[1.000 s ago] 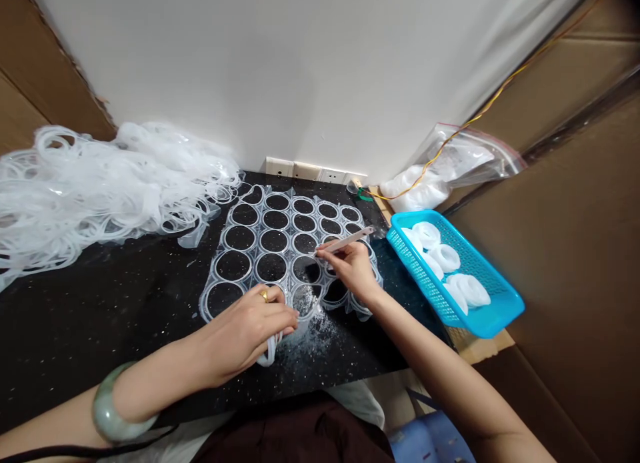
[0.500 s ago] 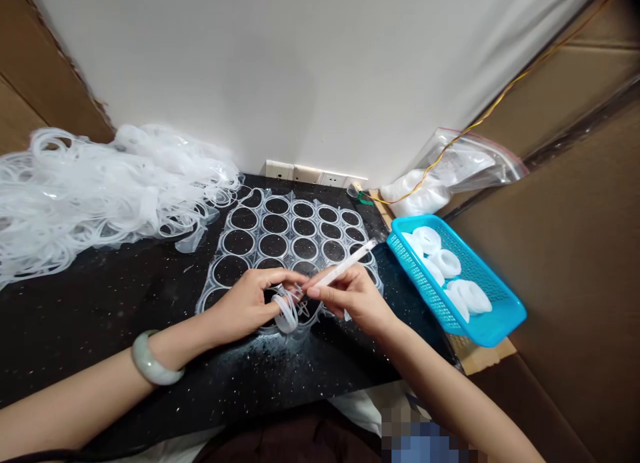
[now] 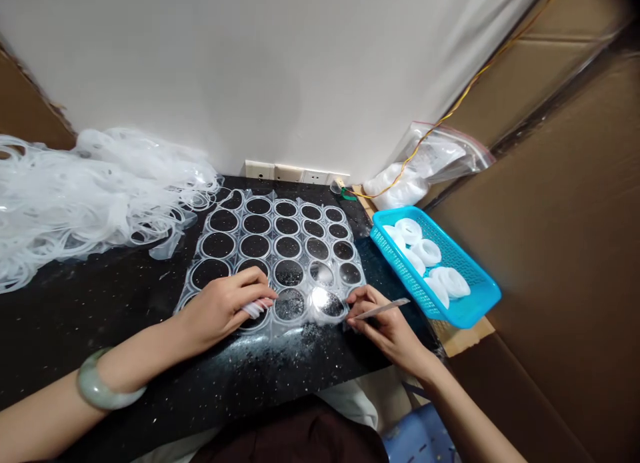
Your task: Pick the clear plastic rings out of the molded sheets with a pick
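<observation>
A translucent sheet with rows of round holes (image 3: 274,246) lies on the black speckled table. Over its front left part, my left hand (image 3: 227,306) is closed around some white translucent rings (image 3: 255,309), mostly hidden by the fingers. At the sheet's front right corner is my right hand (image 3: 383,323), a slim whitish stick (image 3: 385,307) held between thumb and fingers, pointing out to the right. Its fingertips reach the sheet's edge; whether they also pinch it, I cannot tell. White crumbs are scattered around the front holes.
At the left is a big heap of translucent ring scraps (image 3: 100,196). A blue basket (image 3: 473,309) holding several white ring bundles (image 3: 427,251) stands at the right. Behind it sits a zip bag (image 3: 440,153) with a yellow-red wire across it. Wall sockets (image 3: 287,174) line the back.
My hands have moved apart: the right one, still with the stick, went right to the sheet's corner. The left has closed over the rings that hung from it. The view has turned slightly right.
</observation>
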Available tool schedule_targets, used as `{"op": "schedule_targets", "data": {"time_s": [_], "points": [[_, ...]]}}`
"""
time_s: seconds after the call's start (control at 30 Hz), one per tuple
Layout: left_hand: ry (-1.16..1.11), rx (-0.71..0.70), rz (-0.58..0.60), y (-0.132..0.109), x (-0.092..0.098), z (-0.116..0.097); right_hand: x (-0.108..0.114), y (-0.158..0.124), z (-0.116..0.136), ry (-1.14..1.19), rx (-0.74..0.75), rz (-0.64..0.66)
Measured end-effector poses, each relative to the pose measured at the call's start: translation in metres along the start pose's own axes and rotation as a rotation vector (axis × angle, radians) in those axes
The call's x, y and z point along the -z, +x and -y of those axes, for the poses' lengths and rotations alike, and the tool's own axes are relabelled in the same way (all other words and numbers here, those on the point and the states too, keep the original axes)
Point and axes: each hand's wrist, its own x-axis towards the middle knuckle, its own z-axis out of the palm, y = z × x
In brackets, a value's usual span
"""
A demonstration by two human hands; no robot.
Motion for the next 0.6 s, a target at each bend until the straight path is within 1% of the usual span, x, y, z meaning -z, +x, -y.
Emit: {"op": "schedule_targets", "data": {"time_s": [0.1, 0.17, 0.27, 0.37, 0.47, 0.53, 0.6], "points": [[0.020, -0.025, 0.110, -0.001, -0.002, -0.003, 0.013, -0.006, 0.000, 0.010, -0.023, 0.089], [0.024, -0.030, 0.170, -0.001, -0.002, -0.007, 0.019, -0.011, -0.003, 0.041, -0.035, 0.106], [0.012, -0.027, 0.227, 0.000, 0.002, -0.011, 0.022, -0.014, -0.008, 0.089, -0.046, 0.067], [-0.010, -0.059, 0.230, 0.004, 0.004, -0.014, 0.023, -0.006, -0.006, 0.101, -0.026, -0.031], [0.016, -0.093, 0.196, 0.012, 0.004, -0.011, 0.019, 0.021, 0.001, 0.120, 0.059, -0.158], [0.075, -0.094, 0.133, 0.019, 0.003, -0.005, 0.010, 0.049, 0.004, 0.155, 0.112, -0.209], [0.150, -0.079, 0.067, 0.026, 0.001, 0.004, -0.003, 0.081, 0.004, 0.204, 0.098, -0.230]]}}
